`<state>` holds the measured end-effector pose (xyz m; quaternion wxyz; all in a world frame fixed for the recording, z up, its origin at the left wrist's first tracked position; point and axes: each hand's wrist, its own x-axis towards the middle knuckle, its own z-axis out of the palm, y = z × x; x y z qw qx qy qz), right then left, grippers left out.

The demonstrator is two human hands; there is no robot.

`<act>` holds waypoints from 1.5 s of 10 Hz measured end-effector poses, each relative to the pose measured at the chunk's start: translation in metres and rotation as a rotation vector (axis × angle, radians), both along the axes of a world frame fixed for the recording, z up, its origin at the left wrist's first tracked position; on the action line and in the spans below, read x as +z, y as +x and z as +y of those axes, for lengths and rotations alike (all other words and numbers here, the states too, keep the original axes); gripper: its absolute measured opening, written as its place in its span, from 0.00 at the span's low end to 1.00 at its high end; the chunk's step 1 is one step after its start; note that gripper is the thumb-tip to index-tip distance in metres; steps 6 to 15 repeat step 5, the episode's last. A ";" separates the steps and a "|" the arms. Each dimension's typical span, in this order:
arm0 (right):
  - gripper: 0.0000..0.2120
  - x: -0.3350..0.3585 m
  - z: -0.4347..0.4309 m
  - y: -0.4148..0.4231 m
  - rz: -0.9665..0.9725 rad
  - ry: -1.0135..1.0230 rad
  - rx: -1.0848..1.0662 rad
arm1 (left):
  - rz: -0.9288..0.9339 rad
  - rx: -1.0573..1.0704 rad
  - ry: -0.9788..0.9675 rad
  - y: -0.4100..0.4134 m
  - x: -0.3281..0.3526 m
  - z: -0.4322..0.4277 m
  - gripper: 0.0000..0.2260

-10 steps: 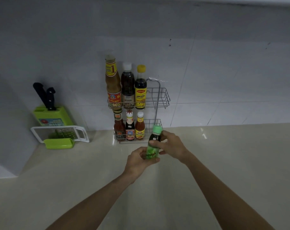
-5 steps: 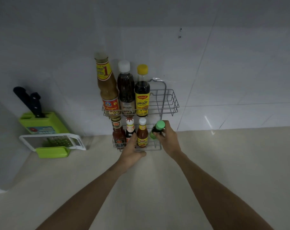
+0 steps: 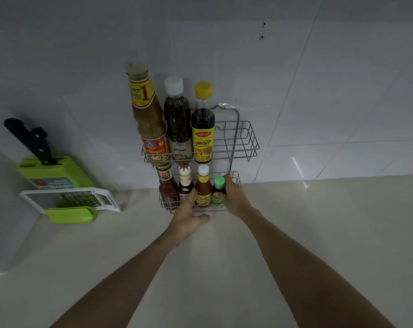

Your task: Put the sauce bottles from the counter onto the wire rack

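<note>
A two-tier wire rack (image 3: 246, 140) stands against the tiled wall. Its top tier carries three tall sauce bottles (image 3: 177, 119). Three small bottles (image 3: 185, 185) stand in the bottom tier. Right of them is a small green-capped bottle (image 3: 218, 189), upright inside that tier, with my right hand (image 3: 233, 197) wrapped around it. My left hand (image 3: 189, 217) rests at the rack's front edge, fingers apart, touching the wire and the bottles' fronts, holding nothing.
A green knife block (image 3: 56, 172) with black-handled knives stands at the left, with a white grater (image 3: 70, 197) over a green tray in front of it. The beige counter (image 3: 319, 233) runs to the right; the top tier's right half holds no bottle.
My right hand carried the green-capped bottle from above the counter into the rack's bottom tier. My left hand let go of it and moved to the rack's front.
</note>
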<state>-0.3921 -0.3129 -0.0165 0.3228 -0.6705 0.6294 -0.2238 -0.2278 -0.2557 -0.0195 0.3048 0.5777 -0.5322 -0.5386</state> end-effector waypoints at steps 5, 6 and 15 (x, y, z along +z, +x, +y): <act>0.25 0.041 0.078 -0.013 0.112 -0.017 0.004 | -0.605 0.001 -0.247 0.023 0.046 0.042 0.21; 0.25 0.041 0.078 -0.013 0.112 -0.017 0.004 | -0.605 0.001 -0.247 0.023 0.046 0.042 0.21; 0.25 0.041 0.078 -0.013 0.112 -0.017 0.004 | -0.605 0.001 -0.247 0.023 0.046 0.042 0.21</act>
